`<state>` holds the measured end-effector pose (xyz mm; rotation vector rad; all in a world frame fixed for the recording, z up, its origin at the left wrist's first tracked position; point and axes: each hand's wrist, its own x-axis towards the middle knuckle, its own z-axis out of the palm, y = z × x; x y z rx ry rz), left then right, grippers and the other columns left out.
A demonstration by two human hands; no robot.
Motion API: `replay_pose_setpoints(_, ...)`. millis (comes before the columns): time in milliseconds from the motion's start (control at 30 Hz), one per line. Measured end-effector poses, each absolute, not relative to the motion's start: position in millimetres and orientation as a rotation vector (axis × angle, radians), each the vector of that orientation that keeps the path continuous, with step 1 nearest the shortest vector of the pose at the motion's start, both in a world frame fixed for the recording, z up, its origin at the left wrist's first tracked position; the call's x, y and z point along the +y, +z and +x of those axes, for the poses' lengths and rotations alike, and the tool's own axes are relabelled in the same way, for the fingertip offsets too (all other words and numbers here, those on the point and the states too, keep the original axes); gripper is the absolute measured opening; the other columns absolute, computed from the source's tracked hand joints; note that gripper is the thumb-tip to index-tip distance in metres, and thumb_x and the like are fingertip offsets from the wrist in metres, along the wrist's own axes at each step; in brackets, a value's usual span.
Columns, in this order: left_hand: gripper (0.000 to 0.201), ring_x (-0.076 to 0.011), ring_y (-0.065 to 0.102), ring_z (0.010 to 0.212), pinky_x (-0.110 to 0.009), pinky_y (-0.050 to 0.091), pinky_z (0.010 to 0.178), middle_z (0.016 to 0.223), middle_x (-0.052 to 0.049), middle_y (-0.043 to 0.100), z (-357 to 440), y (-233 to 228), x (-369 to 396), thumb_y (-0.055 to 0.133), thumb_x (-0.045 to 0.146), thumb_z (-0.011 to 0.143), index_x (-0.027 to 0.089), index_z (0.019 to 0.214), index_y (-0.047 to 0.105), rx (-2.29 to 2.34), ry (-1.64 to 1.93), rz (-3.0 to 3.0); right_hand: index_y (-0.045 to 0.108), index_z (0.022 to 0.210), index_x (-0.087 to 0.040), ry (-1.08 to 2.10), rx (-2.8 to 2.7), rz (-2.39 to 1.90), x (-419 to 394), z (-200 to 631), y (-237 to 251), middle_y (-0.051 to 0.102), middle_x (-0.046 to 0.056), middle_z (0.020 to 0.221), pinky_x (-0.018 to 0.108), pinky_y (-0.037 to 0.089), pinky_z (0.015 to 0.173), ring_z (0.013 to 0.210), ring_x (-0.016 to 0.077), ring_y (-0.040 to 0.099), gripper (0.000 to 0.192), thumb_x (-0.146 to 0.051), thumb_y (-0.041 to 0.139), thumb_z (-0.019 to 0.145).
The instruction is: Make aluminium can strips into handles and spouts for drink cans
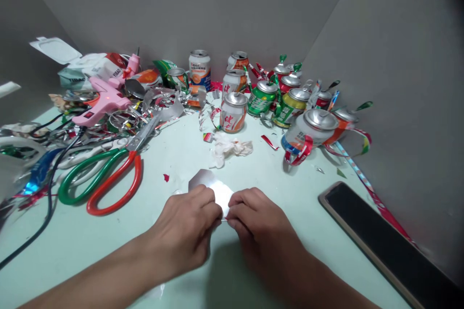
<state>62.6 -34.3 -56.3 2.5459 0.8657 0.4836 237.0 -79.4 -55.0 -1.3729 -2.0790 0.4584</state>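
A piece of shiny silver metal sheet (212,184) lies low over the table between my hands. My left hand (192,222) is closed on its near left edge, fingers curled with the thumb hidden. Pinching the near right edge is my right hand (257,222), its fingertips close to those of the left. Beyond the sheet sits a crumpled white tissue (230,148). Behind that stands a small white can with a silver top (234,113). Scissors with one green and one red handle (115,181) rest to the left of my left hand.
A pink glue gun (103,101) lies on a pile of metal scraps at the left, its dark cable (50,207) running forward. Several cut cans, some shaped like little teapots (311,130), stand at the back and right. A phone (377,236) lies at the right.
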Motion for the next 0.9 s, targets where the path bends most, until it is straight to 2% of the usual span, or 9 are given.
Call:
replay_pose_setpoints(300, 0.018, -0.0178, 0.041, 0.065, -0.030, 0.025, 0.050, 0.072, -0.004, 0.049, 62, -64, -38, 0.042, 0.007, 0.072, 0.019, 0.076, 0.054, 0.866, 0.516, 2.562, 0.054, 0.066, -0.020, 0.302, -2.071, -1.386, -77, 238, -62, 0.055, 0.002, 0.066, 0.026, 0.037, 0.055, 0.063, 0.0146, 0.049, 0.020, -0.008, 0.042, 0.077)
replay_pose_setpoints(533, 0.018, -0.0179, 0.041, 0.066, -0.031, 0.022, 0.050, 0.072, -0.003, 0.045, 61, -65, -39, 0.042, 0.005, 0.065, 0.020, 0.073, 0.048, 0.887, 0.448, 2.544, 0.051, 0.060, -0.022, 0.149, -1.929, -1.304, -73, 235, -85, 0.054, -0.002, 0.060, 0.024, 0.033, 0.049, 0.056, 0.0121, 0.047, 0.020, -0.008, 0.044, 0.072)
replay_pose_setpoints(700, 0.019, -0.0186, 0.042, 0.068, -0.030, 0.024, 0.051, 0.074, -0.004, 0.047, 61, -64, -40, 0.040, 0.005, 0.068, 0.020, 0.075, 0.051, 0.941, 0.372, 2.550, 0.051, 0.061, -0.022, 0.167, -1.921, -1.338, -73, 235, -90, 0.055, -0.002, 0.062, 0.024, 0.033, 0.049, 0.057, 0.0122, 0.048, 0.018, -0.009, 0.046, 0.072)
replay_pose_setpoints(900, 0.021, -0.0186, 0.042, 0.068, -0.031, 0.024, 0.052, 0.076, -0.004, 0.048, 61, -61, -38, 0.042, 0.006, 0.065, 0.019, 0.077, 0.052, 0.900, 0.355, 2.530, 0.052, 0.066, -0.021, 0.336, -1.986, -1.345, -77, 237, -74, 0.055, 0.001, 0.068, 0.026, 0.033, 0.054, 0.064, 0.0144, 0.048, 0.018, -0.011, 0.041, 0.077)
